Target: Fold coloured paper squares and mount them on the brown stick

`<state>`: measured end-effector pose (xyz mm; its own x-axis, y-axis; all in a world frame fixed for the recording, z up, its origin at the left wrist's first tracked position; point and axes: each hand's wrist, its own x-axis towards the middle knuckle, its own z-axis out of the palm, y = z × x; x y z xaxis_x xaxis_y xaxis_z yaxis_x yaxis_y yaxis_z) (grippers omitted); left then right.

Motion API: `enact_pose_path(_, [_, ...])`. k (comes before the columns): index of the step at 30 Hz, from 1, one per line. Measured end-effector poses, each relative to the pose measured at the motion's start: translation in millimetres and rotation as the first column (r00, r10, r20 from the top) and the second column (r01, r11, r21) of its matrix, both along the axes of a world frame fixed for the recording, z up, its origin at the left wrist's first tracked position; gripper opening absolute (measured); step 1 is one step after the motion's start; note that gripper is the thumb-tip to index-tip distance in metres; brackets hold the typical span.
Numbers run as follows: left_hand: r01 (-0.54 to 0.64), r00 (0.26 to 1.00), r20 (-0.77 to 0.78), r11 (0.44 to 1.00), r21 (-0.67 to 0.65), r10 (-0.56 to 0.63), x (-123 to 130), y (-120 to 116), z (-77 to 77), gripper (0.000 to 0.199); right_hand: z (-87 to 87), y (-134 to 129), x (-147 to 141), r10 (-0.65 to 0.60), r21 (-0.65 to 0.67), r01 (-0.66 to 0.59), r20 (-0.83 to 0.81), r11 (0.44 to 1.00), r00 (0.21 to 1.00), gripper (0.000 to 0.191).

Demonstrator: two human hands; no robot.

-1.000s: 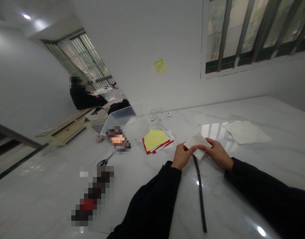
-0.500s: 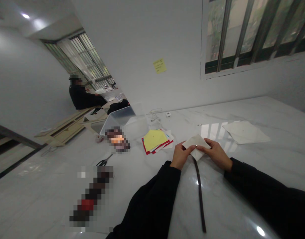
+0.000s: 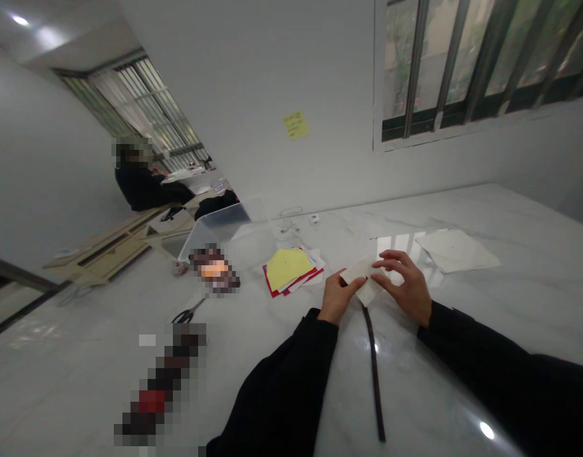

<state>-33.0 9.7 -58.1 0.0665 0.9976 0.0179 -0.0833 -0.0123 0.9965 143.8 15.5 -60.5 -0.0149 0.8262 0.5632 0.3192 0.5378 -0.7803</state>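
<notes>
Wearer's head: the camera looked out from here, above the white tabletop (image 3: 429, 393), facing forward and down.
Wall: the pale wall (image 3: 225, 82) stood across the view at 12 o'clock, beyond the tabletop.
Hands: the left hand (image 3: 335, 297) and right hand (image 3: 409, 293), with the folded paper (image 3: 366, 291), showed toward 5 and 4 o'clock from the picture's centre, nearer the camera than the wall.
Sleeves: the black sleeves (image 3: 272, 387) came in closest, from about 6 and 4 o'clock.
Barred window: the window (image 3: 429, 70) sat toward 1 to 2 o'clock (cut off by the frame).
Seated person: the person (image 3: 141, 187) was farther off, toward 10 o'clock.
</notes>
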Motion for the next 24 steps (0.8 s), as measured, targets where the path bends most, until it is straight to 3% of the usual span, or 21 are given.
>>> enact_pose_path(4, [0.006, 1.0, -0.022, 1.0, 0.012, -0.006, -1, 1, -1.5, 0.04, -5.0, 4, 2, 0.034, 0.067, -0.043, 0.137, 0.997, 0.99, 0.019])
enact_pose_path(9, [0.003, 1.0, 0.009, 1.0, 0.009, -0.003, 0, 2, -1.8, 0.043, -12.4, 8, 3, 0.069, 0.051, -0.08, 0.194, 0.995, 0.979, 0.019])
enact_pose_path(14, [-0.002, 1.0, -0.03, 1.0, 0.024, 0.003, -1, 0, -0.4, 0.039, -9.0, 5, 3, 0.116, -0.01, -0.116, 0.158, 0.993, 0.981, 0.017])
enact_pose_path(20, [-0.036, 0.99, -0.133, 0.996, 0.088, 0.047, -1, -1, 1.6, 0.03, -4.6, 1, 1, 0.273, -0.114, -0.261, 0.103, 0.959, 0.957, 0.014])
enact_pose_path(24, [-0.138, 0.983, -0.112, 0.989, 0.062, 0.144, -2, 2, -0.6, 0.028, -2.3, 3, 4, 0.24, -0.112, -0.23, 0.079, 0.967, 0.968, 0.013])
